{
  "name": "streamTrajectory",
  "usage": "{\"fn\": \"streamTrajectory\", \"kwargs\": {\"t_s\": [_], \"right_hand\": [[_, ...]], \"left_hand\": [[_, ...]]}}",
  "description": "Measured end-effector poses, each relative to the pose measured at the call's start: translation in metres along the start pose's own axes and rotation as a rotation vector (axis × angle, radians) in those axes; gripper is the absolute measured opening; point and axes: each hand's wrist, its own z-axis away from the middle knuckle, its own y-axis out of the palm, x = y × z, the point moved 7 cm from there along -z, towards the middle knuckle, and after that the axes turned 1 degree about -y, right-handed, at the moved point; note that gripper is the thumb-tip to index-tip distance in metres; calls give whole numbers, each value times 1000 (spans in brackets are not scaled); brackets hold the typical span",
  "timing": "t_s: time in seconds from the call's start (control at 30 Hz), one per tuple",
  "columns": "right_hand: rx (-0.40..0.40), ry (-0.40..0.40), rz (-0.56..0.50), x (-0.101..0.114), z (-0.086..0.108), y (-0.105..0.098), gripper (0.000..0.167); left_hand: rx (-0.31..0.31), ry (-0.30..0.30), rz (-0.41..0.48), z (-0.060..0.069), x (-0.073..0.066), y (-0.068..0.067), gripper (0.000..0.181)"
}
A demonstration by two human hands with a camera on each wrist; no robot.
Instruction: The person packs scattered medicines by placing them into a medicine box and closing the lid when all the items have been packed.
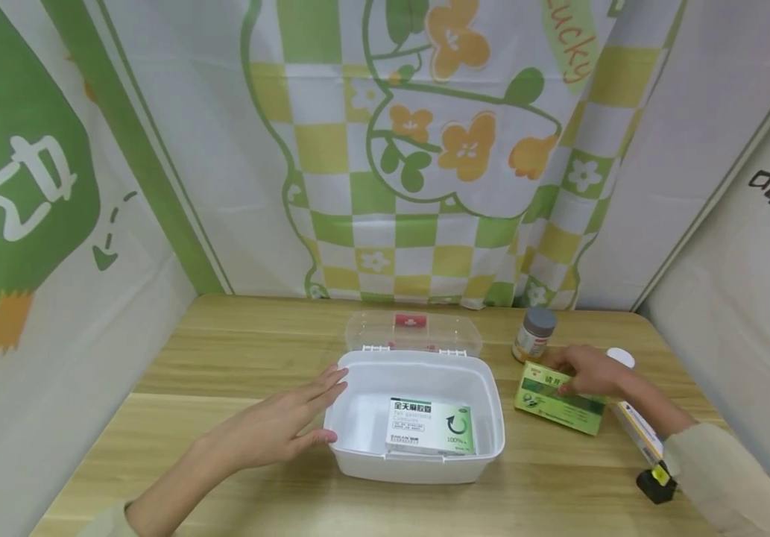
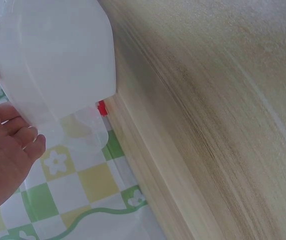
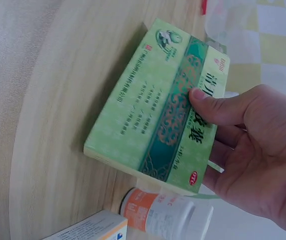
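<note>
The right hand (image 1: 592,371) grips a green medicine box (image 1: 559,399) (image 3: 158,115) by its far edge, thumb on the printed face, to the right of the white bin. In the right wrist view this hand (image 3: 258,145) has its other fingers behind the box. The left hand (image 1: 277,425) touches the left wall of the white bin (image 1: 418,468), fingers extended along it. In the left wrist view the hand (image 2: 7,145) lies against the outside of the bin (image 2: 62,55). A white and green box (image 1: 430,426) lies flat inside the bin.
The bin's clear lid (image 1: 371,328) hangs open behind it. A grey-capped bottle (image 1: 534,335) stands behind the green box. To the right are a white-capped bottle (image 1: 621,357) (image 3: 158,212), a white box (image 1: 641,434) (image 3: 95,229) and a black and yellow object (image 1: 656,483). Curtains surround the table.
</note>
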Motion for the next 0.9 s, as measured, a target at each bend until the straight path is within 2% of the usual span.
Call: {"fn": "streamTrajectory", "kwargs": {"t_s": [0.2, 0.5, 0.63, 0.9], "right_hand": [[50, 18, -119, -6, 7, -2, 38], [33, 81, -163, -9, 15, -8, 52], [30, 65, -185, -5, 16, -11, 52], [36, 32, -252, 5, 24, -12, 56]], "left_hand": [[0, 1, -1, -1, 1, 0, 71], [-2, -6, -5, -1, 1, -1, 71], [2, -22, 0, 1, 3, 0, 73], [7, -11, -12, 1, 2, 0, 73]]}}
